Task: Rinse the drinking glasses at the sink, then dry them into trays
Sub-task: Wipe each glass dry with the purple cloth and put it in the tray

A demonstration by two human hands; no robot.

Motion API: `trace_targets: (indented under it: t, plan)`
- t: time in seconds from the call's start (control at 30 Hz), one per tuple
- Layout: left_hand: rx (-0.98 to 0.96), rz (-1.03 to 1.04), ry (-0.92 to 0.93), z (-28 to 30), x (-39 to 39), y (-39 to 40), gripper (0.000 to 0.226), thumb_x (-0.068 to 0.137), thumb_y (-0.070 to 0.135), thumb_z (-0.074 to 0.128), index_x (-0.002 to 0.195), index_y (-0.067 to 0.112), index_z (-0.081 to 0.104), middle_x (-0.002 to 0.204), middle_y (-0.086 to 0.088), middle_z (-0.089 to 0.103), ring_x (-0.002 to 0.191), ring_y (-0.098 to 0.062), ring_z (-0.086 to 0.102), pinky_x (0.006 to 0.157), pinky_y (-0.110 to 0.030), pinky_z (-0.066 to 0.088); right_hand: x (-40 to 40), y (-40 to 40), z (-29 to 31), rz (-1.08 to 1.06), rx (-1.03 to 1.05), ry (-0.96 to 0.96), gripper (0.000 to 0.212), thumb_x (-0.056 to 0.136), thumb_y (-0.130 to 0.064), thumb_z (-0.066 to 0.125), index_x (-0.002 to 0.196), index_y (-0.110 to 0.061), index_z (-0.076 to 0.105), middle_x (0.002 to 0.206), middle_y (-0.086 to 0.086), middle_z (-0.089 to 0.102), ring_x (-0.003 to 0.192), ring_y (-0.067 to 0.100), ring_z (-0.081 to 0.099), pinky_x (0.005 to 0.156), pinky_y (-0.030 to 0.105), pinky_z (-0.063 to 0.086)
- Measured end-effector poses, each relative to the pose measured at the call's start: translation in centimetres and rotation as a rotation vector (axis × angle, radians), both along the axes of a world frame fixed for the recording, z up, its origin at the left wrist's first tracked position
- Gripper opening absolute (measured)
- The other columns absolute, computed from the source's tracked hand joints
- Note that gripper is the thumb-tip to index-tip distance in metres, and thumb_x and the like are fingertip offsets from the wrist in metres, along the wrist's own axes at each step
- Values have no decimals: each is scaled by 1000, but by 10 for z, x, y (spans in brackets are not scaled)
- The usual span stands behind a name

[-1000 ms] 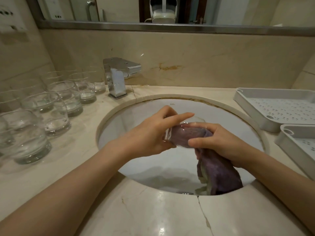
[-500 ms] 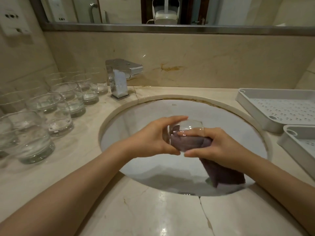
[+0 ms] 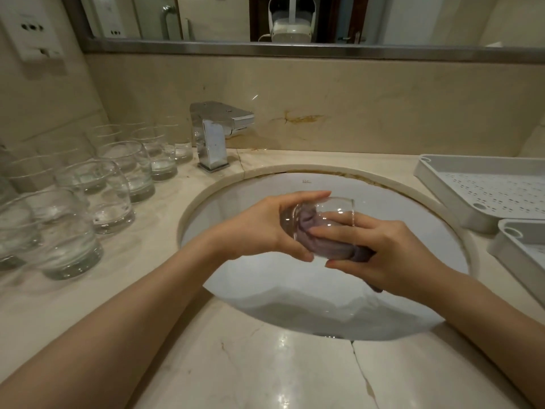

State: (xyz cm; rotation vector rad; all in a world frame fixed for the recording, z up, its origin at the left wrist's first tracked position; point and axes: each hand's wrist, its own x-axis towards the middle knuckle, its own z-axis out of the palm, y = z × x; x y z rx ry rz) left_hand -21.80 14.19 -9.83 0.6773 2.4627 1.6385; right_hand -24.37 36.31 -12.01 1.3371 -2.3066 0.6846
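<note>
Over the white sink basin [image 3: 413, 231] my left hand [image 3: 259, 228] grips a clear drinking glass [image 3: 333, 211] lying on its side, mouth toward the right. A purple cloth [image 3: 324, 249] is stuffed inside the glass, and my right hand [image 3: 383, 255] holds that cloth with fingers reaching into the glass mouth. The cloth's tail is mostly hidden behind my right hand. Several more clear glasses [image 3: 112, 196] stand in rows on the counter to the left. Two white perforated trays [image 3: 486, 187] [image 3: 525, 255] sit on the counter at the right, with nothing in their visible parts.
A chrome faucet [image 3: 215, 134] stands at the back left of the basin, with no water running. The beige marble counter [image 3: 265, 373] has a crack near the front. A mirror edge and a wall socket [image 3: 29, 28] are above.
More of the cloth has gone into the glass, so less of it hangs below my right hand. Both hands and the glass have stayed over the basin.
</note>
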Motion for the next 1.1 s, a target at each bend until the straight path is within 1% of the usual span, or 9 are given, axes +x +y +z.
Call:
trace_targets:
  t: [0.17,0.3,0.43,0.5,0.6,0.67,0.8,0.97,1.1]
  plan:
    - [-224,77,239,-15,1,6,90,71,7,83,143,34,36,118,4,51,108,-7,57,92,-22,49,7,-6,5,65,-236,-635,43,66,-32,83,107,-33,69,101,-20,72,93,-3,66,80,12,49]
    - [-506,71,635,-21,-3,3,92,75,16,80,146,39,27,117,1,41,107,-20,56,87,-28,51,9,-10,13,74,-349,-1059,38,67,-17,76,102,-31,68,65,-5,69,57,12,62,58,20,50]
    - [-396,87,521,-21,-4,1,96,70,11,84,143,44,31,117,5,43,107,-12,54,87,-25,51,11,-11,7,77,-372,-925,40,74,-4,76,100,-33,67,81,-16,74,73,3,68,66,11,48]
    - [-261,88,346,-19,-5,2,96,67,7,86,141,40,33,118,5,52,109,-6,56,92,-23,50,10,-8,7,72,-280,-667,38,75,-15,79,107,-32,69,97,-20,72,91,-3,66,76,8,46]
    - [-50,72,67,-14,-3,3,91,66,-2,83,138,37,43,120,23,53,106,10,57,85,-11,48,3,-1,3,20,21,-103,44,77,-42,67,119,-30,68,120,-10,66,100,11,67,78,33,57]
    - [9,50,-11,-14,-2,4,88,67,-4,81,138,35,46,121,22,54,104,6,60,81,-15,52,-1,2,2,5,76,-28,45,77,-47,62,120,-33,67,123,-9,65,97,17,69,71,40,58]
    - [-95,78,124,-20,2,10,87,69,-1,82,140,29,42,119,15,54,103,5,58,83,-11,48,6,-4,3,36,-63,-370,44,74,-33,79,115,-38,66,110,-24,65,99,-3,63,83,17,51]
    - [-564,143,712,-25,-2,5,96,70,11,84,145,35,30,118,-6,48,103,-19,56,83,-21,45,6,-7,12,110,-345,-1052,36,77,-5,73,106,-27,69,76,-10,73,63,2,65,60,13,48]
    - [-481,138,650,-18,-3,3,101,70,12,85,146,41,26,116,4,44,103,-8,50,86,-20,45,9,-7,13,138,-377,-912,41,75,-2,76,102,-32,67,86,-18,74,79,-3,68,68,7,46]
